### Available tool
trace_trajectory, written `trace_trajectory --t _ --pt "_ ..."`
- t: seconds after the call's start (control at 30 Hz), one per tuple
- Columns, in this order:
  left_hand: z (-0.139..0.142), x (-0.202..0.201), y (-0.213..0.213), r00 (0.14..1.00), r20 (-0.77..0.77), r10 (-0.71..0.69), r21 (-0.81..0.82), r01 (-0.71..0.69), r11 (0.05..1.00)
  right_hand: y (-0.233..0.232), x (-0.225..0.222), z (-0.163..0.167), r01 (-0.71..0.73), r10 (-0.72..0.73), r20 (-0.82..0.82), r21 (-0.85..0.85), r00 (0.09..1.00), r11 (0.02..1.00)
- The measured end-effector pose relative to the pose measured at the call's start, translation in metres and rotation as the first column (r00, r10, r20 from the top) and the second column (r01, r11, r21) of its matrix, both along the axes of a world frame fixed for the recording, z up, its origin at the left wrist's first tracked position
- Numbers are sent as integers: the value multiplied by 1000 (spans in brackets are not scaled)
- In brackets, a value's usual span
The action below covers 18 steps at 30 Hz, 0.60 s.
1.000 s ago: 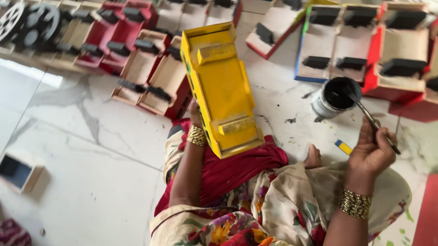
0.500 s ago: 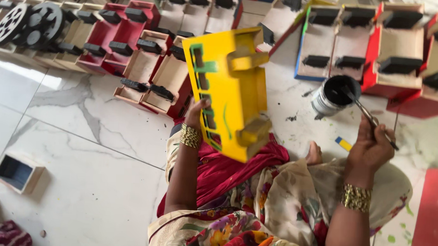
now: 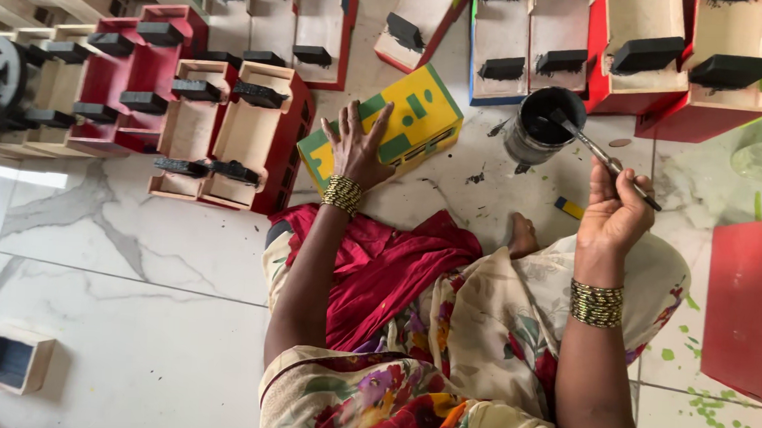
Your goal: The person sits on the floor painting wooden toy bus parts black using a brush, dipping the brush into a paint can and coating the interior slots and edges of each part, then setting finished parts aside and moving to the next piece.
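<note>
Now pressing the yellow toy truck (image 3: 397,126) flat to the floor (image 3: 143,256) at twelve o'clock with left hand (image 3: 358,146) fingers spread apart, steadying it, while right hand (image 3: 613,214) fingers, pinched together on the paintbrush (image 3: 598,154), are dipping its tip into the black paint pot (image 3: 540,122) at one o'clock.

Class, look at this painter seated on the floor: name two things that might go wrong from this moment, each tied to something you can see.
1. The right hand dips a brush in the black paint pot, which stands close to the yellow toy truck; drips may mark the truck.
2. The left hand presses flat on the truck; any wet green paint might smear.
</note>
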<state>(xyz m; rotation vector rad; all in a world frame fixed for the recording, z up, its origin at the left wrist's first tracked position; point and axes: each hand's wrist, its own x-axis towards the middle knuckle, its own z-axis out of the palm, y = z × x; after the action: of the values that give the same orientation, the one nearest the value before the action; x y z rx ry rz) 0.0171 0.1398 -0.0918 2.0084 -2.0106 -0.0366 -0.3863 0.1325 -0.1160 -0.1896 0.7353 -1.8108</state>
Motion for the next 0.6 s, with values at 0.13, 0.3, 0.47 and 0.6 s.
trace_trajectory --t 0.13,0.3,0.47,0.6 --pt "-11 13 -24 994 -85 -62 51 67 996 -9 5 -3 -14 14 3 -2 1000 1000" --pt "-42 -9 -2 967 62 -246 -202 254 946 -10 15 5 -34 34 -40 3 999 999" --pt "-73 -62 96 834 -403 -376 78 441 894 4 34 20 -51 50 -72 -11 996 999" --pt "-68 -70 117 762 -572 -304 79 420 904 24 57 29 -18 18 -95 3 995 1000"
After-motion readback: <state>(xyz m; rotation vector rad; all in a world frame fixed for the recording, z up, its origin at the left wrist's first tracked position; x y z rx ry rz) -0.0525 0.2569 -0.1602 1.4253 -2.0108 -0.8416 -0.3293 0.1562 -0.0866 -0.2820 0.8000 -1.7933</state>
